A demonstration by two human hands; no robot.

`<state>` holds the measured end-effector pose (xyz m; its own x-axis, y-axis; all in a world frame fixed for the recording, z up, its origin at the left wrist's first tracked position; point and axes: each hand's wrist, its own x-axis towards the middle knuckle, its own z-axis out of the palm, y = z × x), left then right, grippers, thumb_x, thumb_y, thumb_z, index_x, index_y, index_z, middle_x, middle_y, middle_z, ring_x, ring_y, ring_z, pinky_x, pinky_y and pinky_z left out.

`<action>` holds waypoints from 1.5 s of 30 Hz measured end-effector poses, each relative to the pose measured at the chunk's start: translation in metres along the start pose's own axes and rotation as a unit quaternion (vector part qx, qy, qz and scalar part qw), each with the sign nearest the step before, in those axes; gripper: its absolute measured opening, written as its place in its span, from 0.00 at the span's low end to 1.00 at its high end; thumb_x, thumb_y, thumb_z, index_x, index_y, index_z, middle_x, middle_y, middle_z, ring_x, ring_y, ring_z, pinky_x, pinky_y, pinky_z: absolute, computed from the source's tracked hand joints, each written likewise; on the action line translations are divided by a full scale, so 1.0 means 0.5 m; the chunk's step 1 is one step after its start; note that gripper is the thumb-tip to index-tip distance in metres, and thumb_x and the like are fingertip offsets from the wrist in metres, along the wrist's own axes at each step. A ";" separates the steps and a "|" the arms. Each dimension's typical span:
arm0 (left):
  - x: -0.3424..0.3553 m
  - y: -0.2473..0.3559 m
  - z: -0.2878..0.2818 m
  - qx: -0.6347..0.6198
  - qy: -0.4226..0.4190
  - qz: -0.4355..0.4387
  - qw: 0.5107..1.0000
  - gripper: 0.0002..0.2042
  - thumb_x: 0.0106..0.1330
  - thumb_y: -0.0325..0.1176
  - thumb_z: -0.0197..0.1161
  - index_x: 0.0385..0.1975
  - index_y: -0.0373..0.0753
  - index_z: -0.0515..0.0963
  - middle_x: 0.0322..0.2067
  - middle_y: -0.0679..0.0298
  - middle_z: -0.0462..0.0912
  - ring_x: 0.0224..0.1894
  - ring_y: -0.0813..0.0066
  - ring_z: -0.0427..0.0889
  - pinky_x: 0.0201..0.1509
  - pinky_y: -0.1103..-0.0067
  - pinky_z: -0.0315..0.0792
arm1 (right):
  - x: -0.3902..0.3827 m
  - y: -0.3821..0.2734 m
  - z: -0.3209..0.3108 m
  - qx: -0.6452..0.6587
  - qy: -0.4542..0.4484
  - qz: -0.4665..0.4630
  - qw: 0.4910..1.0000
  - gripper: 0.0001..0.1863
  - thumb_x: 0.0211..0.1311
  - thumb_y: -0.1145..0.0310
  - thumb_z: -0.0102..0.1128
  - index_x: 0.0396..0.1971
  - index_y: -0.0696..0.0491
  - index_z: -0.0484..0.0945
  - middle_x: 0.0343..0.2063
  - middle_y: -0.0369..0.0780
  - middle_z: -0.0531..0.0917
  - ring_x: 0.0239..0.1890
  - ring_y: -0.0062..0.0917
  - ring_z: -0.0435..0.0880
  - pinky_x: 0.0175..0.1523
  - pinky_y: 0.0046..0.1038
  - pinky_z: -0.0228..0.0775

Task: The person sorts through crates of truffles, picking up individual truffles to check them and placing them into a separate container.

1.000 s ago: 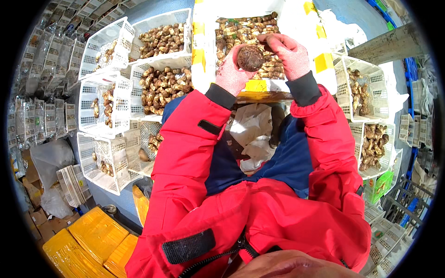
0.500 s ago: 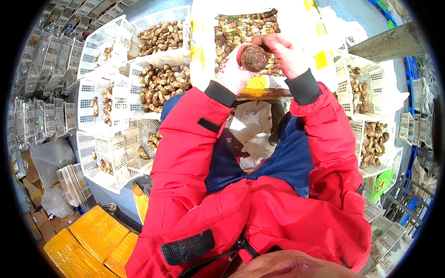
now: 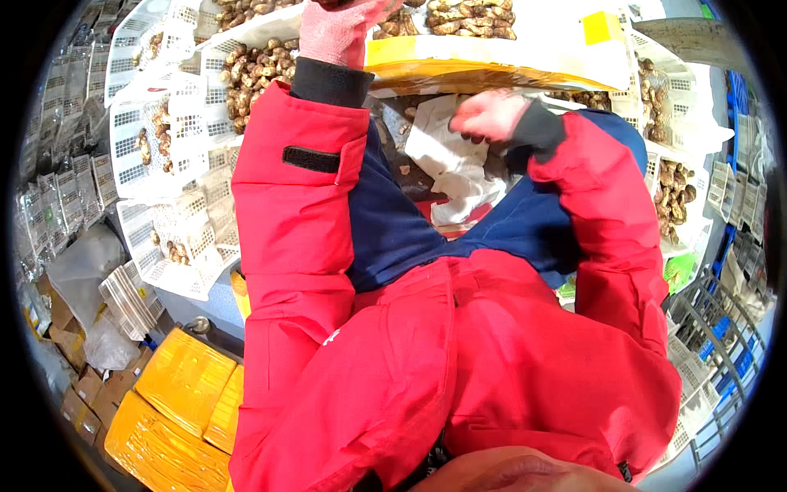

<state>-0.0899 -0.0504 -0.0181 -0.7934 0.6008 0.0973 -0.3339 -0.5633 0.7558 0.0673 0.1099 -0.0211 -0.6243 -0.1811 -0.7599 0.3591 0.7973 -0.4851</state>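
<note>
My left hand (image 3: 334, 34), in a pinkish glove, reaches up to the far edge of view beside the crates. Its fingers are partly cut off there, closed round a dark brown mushroom (image 3: 331, 3) of which only a bit shows. My right hand (image 3: 493, 116), gloved too, hovers over the white cloth (image 3: 447, 148) between my knees, just on the near side of the foam box (image 3: 525, 61). Its fingers are bent and blurred, and nothing can be made out in them. Mushrooms lie in rows (image 3: 471, 18) inside the box.
White mesh crates with mushrooms (image 3: 254, 82) stand at the left, some with few in them. More crates (image 3: 674, 201) line the right side, by a grey pole (image 3: 693, 41). Yellow wrapped parcels (image 3: 184, 381) lie at the lower left, near cardboard (image 3: 115, 385).
My hands have parted. The left has moved forward and left with the mushroom; the right has let go of it and come down and back over the cloth. The view has tilted nearer to me.
</note>
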 end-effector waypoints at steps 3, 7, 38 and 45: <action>-0.010 0.027 0.011 0.102 0.032 -0.001 0.994 0.16 0.51 0.21 0.55 0.42 0.29 0.67 0.36 0.57 0.75 0.37 0.66 0.75 0.44 0.74 0.70 | 0.183 0.083 0.155 -0.192 0.030 0.054 0.979 0.21 0.51 0.54 0.48 0.33 0.58 0.76 0.34 0.45 0.79 0.38 0.33 0.77 0.43 0.27 0.68; -0.016 0.034 0.053 0.235 0.085 0.018 0.968 0.12 0.50 0.24 0.61 0.36 0.34 0.73 0.30 0.67 0.76 0.30 0.78 0.74 0.34 0.84 0.68 | 0.300 0.152 0.305 -0.270 -0.035 0.129 0.953 0.19 0.52 0.57 0.46 0.32 0.58 0.77 0.35 0.46 0.78 0.40 0.34 0.77 0.44 0.29 0.67; -0.204 -0.175 0.057 0.475 -0.031 -0.086 0.875 0.21 0.42 0.27 0.60 0.41 0.35 0.69 0.36 0.51 0.75 0.41 0.56 0.73 0.45 0.73 0.67 | -0.077 -0.047 0.123 0.490 0.425 -0.286 0.705 0.21 0.51 0.69 0.54 0.45 0.60 0.68 0.42 0.40 0.73 0.46 0.24 0.70 0.50 0.22 0.60; -0.202 -0.217 0.030 0.377 -0.028 -0.136 0.916 0.23 0.42 0.26 0.58 0.43 0.36 0.68 0.36 0.53 0.75 0.39 0.61 0.75 0.42 0.75 0.69 | -0.047 -0.033 0.128 0.495 0.418 -0.255 0.718 0.19 0.53 0.64 0.55 0.44 0.58 0.70 0.42 0.40 0.74 0.44 0.21 0.72 0.50 0.21 0.61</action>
<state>0.0341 -0.0416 -0.1003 -0.6990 0.7005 -0.1442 -0.0523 0.1511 0.9871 0.1203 0.0642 -0.0229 -0.8993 0.4345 -0.0495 -0.0054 -0.1243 -0.9922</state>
